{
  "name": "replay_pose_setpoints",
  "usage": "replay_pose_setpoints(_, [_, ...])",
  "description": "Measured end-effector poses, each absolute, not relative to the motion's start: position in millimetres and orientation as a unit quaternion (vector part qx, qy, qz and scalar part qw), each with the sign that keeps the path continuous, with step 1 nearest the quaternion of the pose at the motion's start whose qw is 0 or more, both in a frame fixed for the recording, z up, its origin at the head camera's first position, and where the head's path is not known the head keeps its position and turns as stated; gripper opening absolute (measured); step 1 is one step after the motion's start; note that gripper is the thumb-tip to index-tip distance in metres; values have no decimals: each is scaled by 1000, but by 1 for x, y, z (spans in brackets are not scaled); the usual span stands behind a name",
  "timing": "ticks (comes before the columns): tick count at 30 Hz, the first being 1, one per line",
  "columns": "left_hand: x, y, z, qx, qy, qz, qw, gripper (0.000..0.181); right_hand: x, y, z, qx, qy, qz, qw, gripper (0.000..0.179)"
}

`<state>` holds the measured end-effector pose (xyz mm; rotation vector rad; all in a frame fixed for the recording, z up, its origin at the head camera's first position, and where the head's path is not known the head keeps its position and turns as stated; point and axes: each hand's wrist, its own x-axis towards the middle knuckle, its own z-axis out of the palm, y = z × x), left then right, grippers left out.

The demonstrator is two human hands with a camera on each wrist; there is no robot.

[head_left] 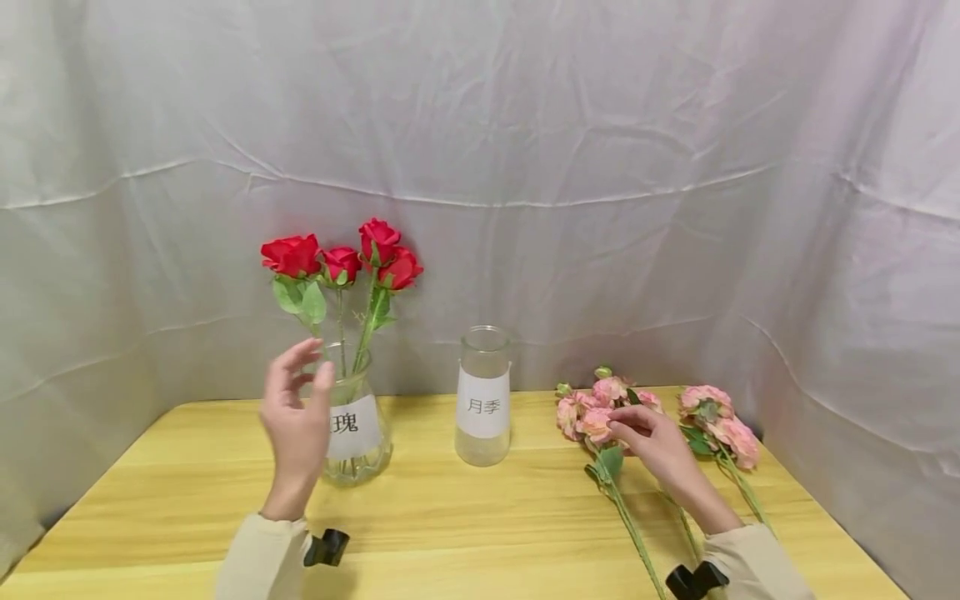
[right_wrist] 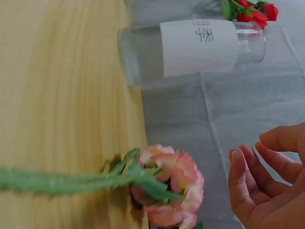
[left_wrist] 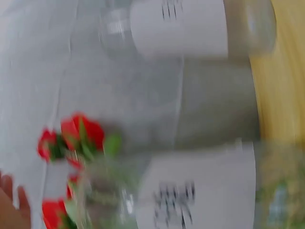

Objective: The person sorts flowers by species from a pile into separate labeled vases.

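Observation:
My left hand [head_left: 295, 425] is raised just left of the wide glass vase [head_left: 375, 454], with thumb and fingers loosely bent and nothing between them. Several red roses [head_left: 291, 255] stand in that vase, which bears a white paper label. Over at the right, my right hand [head_left: 663, 450] hovers by a cluster of pink flowers [head_left: 596, 423], its fingertips overlapping the blooms in the head view. The right wrist view shows the thumb and fingers apart beside a pink bloom [right_wrist: 188, 174], holding nothing.
A straight glass vase [head_left: 482, 450] with a white label [head_left: 483, 406] stands mid-table between the hands. More pink flowers [head_left: 731, 437] lie beyond the right hand, stems towards the front. A grey cloth [head_left: 525, 167] hangs behind the wooden table [head_left: 450, 533].

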<state>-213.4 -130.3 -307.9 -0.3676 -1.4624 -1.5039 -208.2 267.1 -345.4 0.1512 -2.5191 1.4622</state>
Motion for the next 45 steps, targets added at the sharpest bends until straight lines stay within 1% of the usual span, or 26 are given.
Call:
replay_pose_setpoints(3, [-210, -111, -308, -198, -652, -617, 394, 37, -205, 274, -348, 40, -861, 496, 103, 28])
replay_pose_setpoints(6, [-212, -95, -309, -200, -697, -619, 302, 45, -202, 279, -350, 31, -859, 503, 92, 29])
replay_pose_setpoints(8, [-213, -85, -310, -194, -711, -621, 264, 49, -200, 282, -353, 25, -856, 510, 84, 30])
replay_pose_setpoints(9, [-215, -79, -310, -194, -716, -620, 256, 51, -200, 283, -354, 22, -856, 511, 81, 30])
replay_pose_setpoints(15, [-230, -49, -318, -212, -718, -620, 234, 58, -195, 288, -362, 11, -859, 508, 68, 29])
replay_pose_setpoints(22, [-254, -34, -339, -167, -730, -645, 152, 77, -195, 284, -369, 8, -850, 524, 54, 26])
replay_pose_setpoints(27, [-265, -29, -350, -143, -737, -648, 126, 89, -196, 283, -370, 8, -846, 530, 55, 24])
replay_pose_setpoints(30, [-272, -26, -358, -143, -750, -636, 117, 92, -195, 283, -370, 1, -846, 531, 48, 24])
replay_pose_setpoints(32, [-275, -24, -361, -143, -753, -633, 113, 92, -195, 284, -371, -5, -845, 533, 40, 25])
replay_pose_setpoints(41, [-279, -18, -367, -100, -727, -670, 111, 80, -192, 290, -381, 24, -847, 531, -16, 29])
replay_pose_setpoints(45, [-279, -17, -367, -82, -727, -672, 114, 77, -192, 289, -382, 32, -847, 530, -22, 31])
